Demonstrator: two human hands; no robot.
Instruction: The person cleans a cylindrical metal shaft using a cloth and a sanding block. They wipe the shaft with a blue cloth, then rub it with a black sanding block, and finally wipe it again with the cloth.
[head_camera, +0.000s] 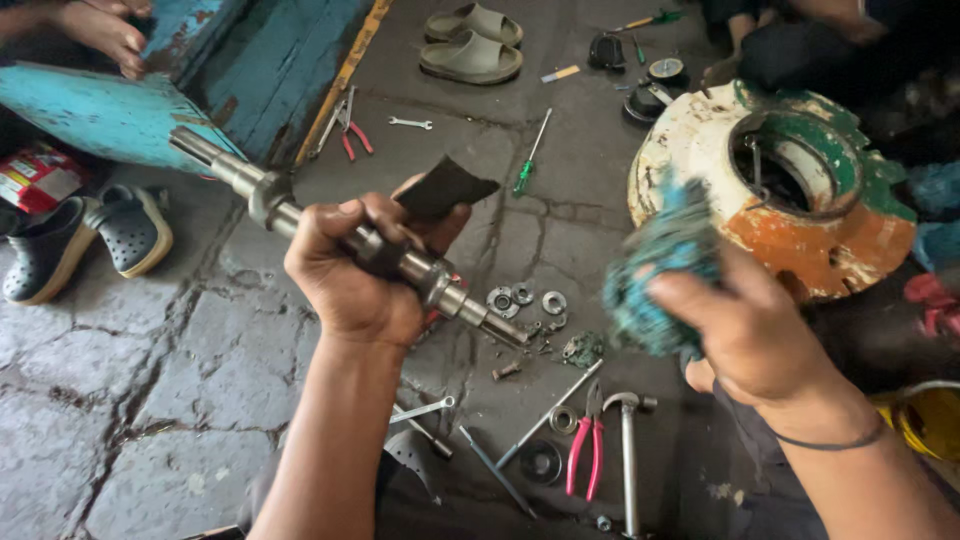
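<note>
Metal shaft (330, 215), stepped and grey, runs slantwise from upper left to lower right, and the left hand (352, 270) is wrapped tight around its middle, fingers curled over the top, so both ends stick out past the fist. A dark scrap of abrasive paper (443, 187) is pinched under the same hand's thumb against the shaft. The right hand (752, 335), blurred, is closed on a teal rag (660, 268) just right of the shaft's lower end. Below, on the cracked concrete floor (150, 380), lie washers (525, 298), red-handled pliers (585, 450) and a hammer (628, 450); a painted round housing (790, 190) sits at the right.
</note>
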